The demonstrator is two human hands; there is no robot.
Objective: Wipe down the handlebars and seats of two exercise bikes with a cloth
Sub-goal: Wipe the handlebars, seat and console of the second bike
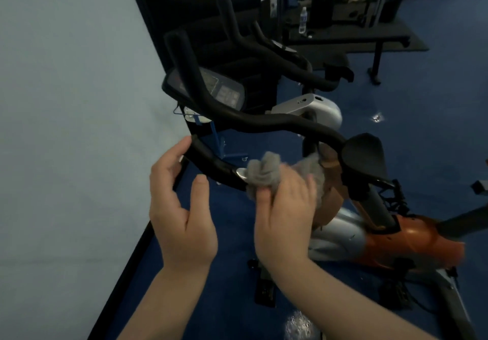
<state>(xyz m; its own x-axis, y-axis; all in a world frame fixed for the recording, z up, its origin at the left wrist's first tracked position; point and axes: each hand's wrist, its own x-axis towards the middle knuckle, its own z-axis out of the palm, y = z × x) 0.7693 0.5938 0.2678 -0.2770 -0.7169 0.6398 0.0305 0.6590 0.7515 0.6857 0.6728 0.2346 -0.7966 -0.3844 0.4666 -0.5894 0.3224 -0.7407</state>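
Note:
The near exercise bike has black curved handlebars (277,124), a console (224,90) and a black seat (365,152) on an orange and silver frame (412,236). My right hand (285,207) grips a grey cloth (264,172) bunched around the near handlebar grip (211,162), beside its silver sensor plate. My left hand (182,207) is at the grip's left end, fingertips touching the tip and thumb raised under the bar, fingers loosely curved. A second bike's black handlebars (280,57) stand behind the first.
A pale wall (74,128) runs close on the left. Blue floor (422,128) spreads to the right. A black bench (356,41) and a water bottle (303,20) stand at the back, with more gym equipment behind.

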